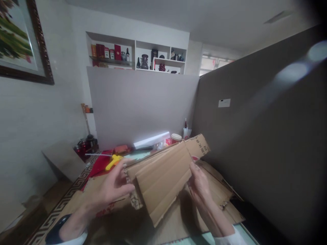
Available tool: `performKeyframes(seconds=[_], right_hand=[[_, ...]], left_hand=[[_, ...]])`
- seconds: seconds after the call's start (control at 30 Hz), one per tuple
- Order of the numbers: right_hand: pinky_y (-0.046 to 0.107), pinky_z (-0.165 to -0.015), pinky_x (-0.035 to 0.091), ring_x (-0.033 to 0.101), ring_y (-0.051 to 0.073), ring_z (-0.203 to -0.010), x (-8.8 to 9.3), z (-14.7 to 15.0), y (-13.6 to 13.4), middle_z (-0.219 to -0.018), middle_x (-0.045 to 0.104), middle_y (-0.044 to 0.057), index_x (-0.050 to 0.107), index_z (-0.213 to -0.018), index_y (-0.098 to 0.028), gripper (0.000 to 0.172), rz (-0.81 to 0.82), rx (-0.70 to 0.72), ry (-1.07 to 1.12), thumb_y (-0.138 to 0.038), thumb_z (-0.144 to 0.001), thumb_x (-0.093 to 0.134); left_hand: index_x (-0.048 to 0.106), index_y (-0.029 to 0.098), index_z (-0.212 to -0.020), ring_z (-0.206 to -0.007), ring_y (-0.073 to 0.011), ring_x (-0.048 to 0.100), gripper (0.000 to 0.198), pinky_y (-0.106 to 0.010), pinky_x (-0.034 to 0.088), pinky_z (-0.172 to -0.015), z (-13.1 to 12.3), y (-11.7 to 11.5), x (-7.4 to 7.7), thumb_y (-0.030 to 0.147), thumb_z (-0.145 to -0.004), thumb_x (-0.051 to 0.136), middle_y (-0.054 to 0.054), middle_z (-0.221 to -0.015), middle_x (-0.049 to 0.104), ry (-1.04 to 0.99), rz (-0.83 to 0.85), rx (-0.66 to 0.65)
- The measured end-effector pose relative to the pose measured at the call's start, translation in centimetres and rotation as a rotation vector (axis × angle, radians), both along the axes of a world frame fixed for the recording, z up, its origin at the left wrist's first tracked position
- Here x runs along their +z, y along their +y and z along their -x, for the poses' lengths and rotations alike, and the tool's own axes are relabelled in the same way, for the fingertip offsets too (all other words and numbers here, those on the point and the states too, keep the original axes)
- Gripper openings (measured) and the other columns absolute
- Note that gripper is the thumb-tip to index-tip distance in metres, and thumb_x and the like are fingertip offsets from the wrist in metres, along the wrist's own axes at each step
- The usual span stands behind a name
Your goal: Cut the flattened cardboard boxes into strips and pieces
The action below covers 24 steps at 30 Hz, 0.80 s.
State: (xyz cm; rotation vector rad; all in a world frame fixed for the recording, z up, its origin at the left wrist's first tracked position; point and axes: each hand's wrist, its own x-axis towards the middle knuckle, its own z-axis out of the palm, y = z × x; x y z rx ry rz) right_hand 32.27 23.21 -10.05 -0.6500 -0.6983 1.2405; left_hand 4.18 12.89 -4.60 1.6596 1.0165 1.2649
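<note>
A folded stack of brown cardboard (163, 180) hangs tilted in front of me, its left end torn and frayed. My right hand (200, 183) is closed on its right edge, thumb on the near face and the other fingers partly hidden. At the torn end, my left hand (114, 187) has thumb and fingers spread apart; whether they touch the board is unclear. A yellow hot glue gun-like tool (114, 162) lies beyond the left hand. Under the held piece, a larger cardboard sheet (168, 224) covers the near table.
More cardboard pieces (217, 187) lie at right, one with black writing (199, 146) behind. A white-lidded tub (176, 137) and a white roll-like object (151, 140) stand or lie at the back. Grey partitions (143, 105) enclose the table; red kettle-like items (83, 148) sit left.
</note>
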Motion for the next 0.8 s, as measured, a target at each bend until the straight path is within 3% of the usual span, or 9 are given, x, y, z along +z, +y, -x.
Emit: performKeyframes(seconds=[0.07, 0.1, 0.2, 0.33, 0.53, 0.7, 0.8], right_hand=[[0.034, -0.073, 0.058, 0.070, 0.024, -0.085, -0.1, 0.1, 0.0, -0.093, 0.077, 0.004, 0.071, -0.092, -0.019, 0.047, 0.005, 0.004, 0.015, -0.045, -0.058, 0.090], [0.035, -0.075, 0.058, 0.070, 0.024, -0.087, -0.2, 0.2, 0.0, -0.092, 0.077, 0.004, 0.071, -0.092, -0.019, 0.046, 0.005, 0.006, 0.023, -0.045, -0.059, 0.090], [0.036, -0.078, 0.058, 0.070, 0.025, -0.090, -0.4, 0.4, 0.0, -0.090, 0.077, 0.003, 0.070, -0.091, -0.020, 0.043, 0.002, 0.008, 0.048, -0.044, -0.061, 0.089], [0.037, -0.080, 0.058, 0.070, 0.024, -0.088, -0.9, 0.6, 0.4, -0.088, 0.076, 0.002, 0.069, -0.093, -0.020, 0.041, 0.008, -0.023, 0.092, -0.044, -0.065, 0.086], [0.035, -0.080, 0.057, 0.068, 0.020, -0.085, -1.6, 0.8, 1.4, -0.082, 0.072, -0.001, 0.061, -0.085, -0.024, 0.033, 0.019, -0.152, 0.190, -0.043, -0.067, 0.081], [0.037, -0.083, 0.056, 0.067, 0.020, -0.084, -1.3, 0.7, 1.9, -0.080, 0.070, -0.002, 0.056, -0.085, -0.024, 0.035, 0.018, -0.248, 0.246, -0.044, -0.066, 0.079], [0.037, -0.086, 0.054, 0.066, 0.019, -0.085, -0.7, 0.7, 1.3, -0.083, 0.070, -0.003, 0.055, -0.086, -0.024, 0.036, -0.019, -0.270, 0.241, -0.045, -0.067, 0.078]], left_hand=[[0.041, 0.029, -0.146, -0.135, -0.0328, 0.048, 0.088, -0.046, 0.038, -0.112, -0.4, -0.1, 0.2, 0.040, -0.069, 0.082, -0.010, -0.150, 0.048, -0.037, -0.055, 0.021], [0.043, 0.029, -0.146, -0.137, -0.0335, 0.045, 0.087, -0.046, 0.037, -0.113, -0.6, -0.1, 0.3, 0.037, -0.069, 0.082, -0.010, -0.153, 0.046, -0.004, -0.060, 0.079], [0.060, 0.027, -0.133, -0.131, -0.0339, 0.052, 0.062, -0.045, 0.044, -0.108, -1.2, -0.2, 0.8, 0.034, -0.073, 0.076, -0.009, -0.145, 0.056, 0.177, -0.021, 0.245], [0.068, 0.030, -0.124, -0.130, -0.0314, 0.055, 0.047, -0.043, 0.045, -0.108, -1.6, -0.1, 0.7, 0.042, -0.078, 0.068, -0.004, -0.135, 0.066, 0.316, -0.077, 0.320], [0.065, 0.028, -0.129, -0.130, -0.0287, 0.057, 0.046, -0.038, 0.048, -0.106, -1.8, 0.6, -1.5, 0.050, -0.089, 0.058, -0.005, -0.135, 0.067, 0.380, -0.108, 0.292], [0.060, 0.027, -0.131, -0.132, -0.0272, 0.056, 0.046, -0.034, 0.050, -0.105, -2.9, 0.7, -3.8, 0.048, -0.090, 0.058, -0.006, -0.138, 0.063, 0.282, -0.117, 0.276], [0.061, 0.025, -0.122, -0.128, -0.0271, 0.059, 0.041, -0.030, 0.052, -0.101, -2.7, 1.3, -4.3, 0.048, -0.089, 0.059, -0.008, -0.132, 0.066, 0.210, -0.128, 0.308]])
